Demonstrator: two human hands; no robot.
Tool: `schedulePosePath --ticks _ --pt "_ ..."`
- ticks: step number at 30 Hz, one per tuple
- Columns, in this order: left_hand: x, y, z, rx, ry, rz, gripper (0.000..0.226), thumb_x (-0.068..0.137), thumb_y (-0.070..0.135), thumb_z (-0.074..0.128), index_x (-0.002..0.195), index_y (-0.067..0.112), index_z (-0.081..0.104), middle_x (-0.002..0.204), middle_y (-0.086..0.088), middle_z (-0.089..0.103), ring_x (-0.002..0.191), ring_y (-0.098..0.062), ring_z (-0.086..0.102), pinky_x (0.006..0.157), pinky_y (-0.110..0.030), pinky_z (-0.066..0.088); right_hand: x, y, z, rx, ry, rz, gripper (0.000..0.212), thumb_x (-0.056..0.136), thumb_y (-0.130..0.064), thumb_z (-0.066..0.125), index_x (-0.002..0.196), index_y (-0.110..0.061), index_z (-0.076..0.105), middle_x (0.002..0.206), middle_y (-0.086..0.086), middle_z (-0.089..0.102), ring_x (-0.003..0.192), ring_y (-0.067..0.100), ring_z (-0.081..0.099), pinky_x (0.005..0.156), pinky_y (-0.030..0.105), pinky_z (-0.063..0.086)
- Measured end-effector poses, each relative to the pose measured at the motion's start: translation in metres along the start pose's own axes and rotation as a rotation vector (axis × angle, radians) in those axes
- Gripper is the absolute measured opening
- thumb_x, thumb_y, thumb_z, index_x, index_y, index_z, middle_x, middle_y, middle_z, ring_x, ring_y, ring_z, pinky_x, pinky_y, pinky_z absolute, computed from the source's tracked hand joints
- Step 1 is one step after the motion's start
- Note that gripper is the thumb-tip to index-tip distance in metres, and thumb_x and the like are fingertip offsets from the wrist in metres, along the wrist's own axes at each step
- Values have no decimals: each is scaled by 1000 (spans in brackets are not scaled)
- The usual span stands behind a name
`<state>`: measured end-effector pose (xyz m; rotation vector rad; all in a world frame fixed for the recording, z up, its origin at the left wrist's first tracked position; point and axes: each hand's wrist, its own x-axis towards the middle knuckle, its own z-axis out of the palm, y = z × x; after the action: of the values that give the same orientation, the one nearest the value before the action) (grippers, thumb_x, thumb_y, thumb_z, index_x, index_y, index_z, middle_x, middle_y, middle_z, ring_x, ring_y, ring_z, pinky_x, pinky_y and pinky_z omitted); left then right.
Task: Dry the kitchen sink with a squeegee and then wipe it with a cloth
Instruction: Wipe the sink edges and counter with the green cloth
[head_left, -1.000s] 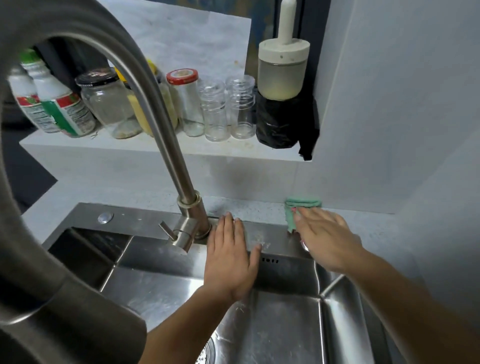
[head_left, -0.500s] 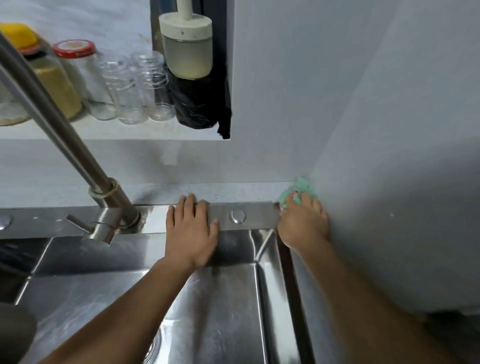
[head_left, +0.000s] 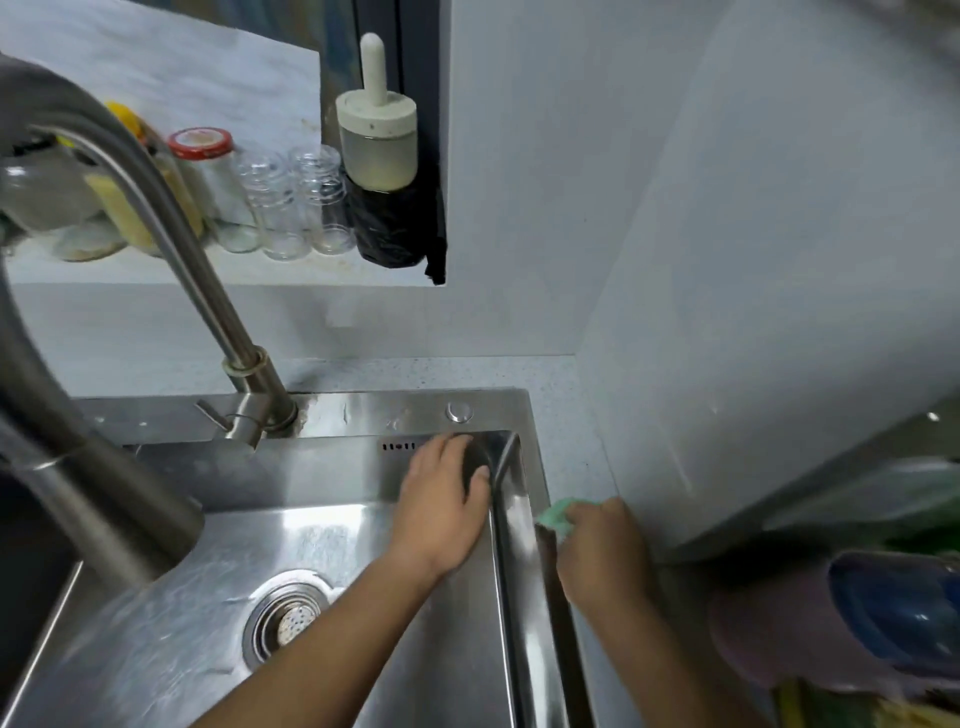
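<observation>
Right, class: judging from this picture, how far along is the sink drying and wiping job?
Done: squeegee stage seemingly over, no squeegee shows. In hand: right hand grips green cloth on the right sink rim; left hand rests flat inside. Left: streaked basin floor.

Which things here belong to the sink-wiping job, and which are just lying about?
In use: stainless steel sink, small green cloth, right hand holding it, left hand on sink wall.
Lying about: red-lidded glass jar, clear glass jars, white-capped bottle.
</observation>
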<state>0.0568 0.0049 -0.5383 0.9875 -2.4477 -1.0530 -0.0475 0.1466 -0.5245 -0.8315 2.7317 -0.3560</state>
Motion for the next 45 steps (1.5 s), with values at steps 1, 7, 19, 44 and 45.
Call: schedulePosePath --ticks 1,7,19,44,45 --pt "-9 13 1 -139 -58 -67 36 101 31 51 134 17 53 135 -4 54 117 -13 50 99 -26 38 -9 2 -3 137 9 -23 27 88 -7 61 103 -20 78 105 3 72 95 20 65 86 26 52" --pt "-55 70 -10 -970 -416 -616 27 102 33 49 113 14 65 99 -7 67 86 -21 63 80 -35 53 -56 -16 -10 1227 -52 246 20 74 -25 62 82 -30 80 77 -1 77 71 13 71 56 27 55" --pt "-155 45 -63 -814 -349 -443 68 101 63 17 144 23 52 160 1 31 152 -17 14 125 -43 5 -136 -99 7 1497 -229 268 24 98 -19 54 113 -8 70 112 16 73 108 23 70 83 30 60" --pt "-182 -23 -98 -769 -298 -536 59 102 58 26 139 19 50 137 -3 55 123 -19 56 115 -47 35 -120 -104 25 878 -155 244 39 102 -26 41 64 -17 48 50 -2 46 38 11 38 38 20 32" --pt "-177 -19 -96 -810 -313 -550 54 103 58 27 135 21 51 132 -3 56 115 -18 59 111 -47 40 -120 -101 21 899 -182 232 38 102 -26 42 67 -15 53 56 2 53 43 13 45 42 22 39"
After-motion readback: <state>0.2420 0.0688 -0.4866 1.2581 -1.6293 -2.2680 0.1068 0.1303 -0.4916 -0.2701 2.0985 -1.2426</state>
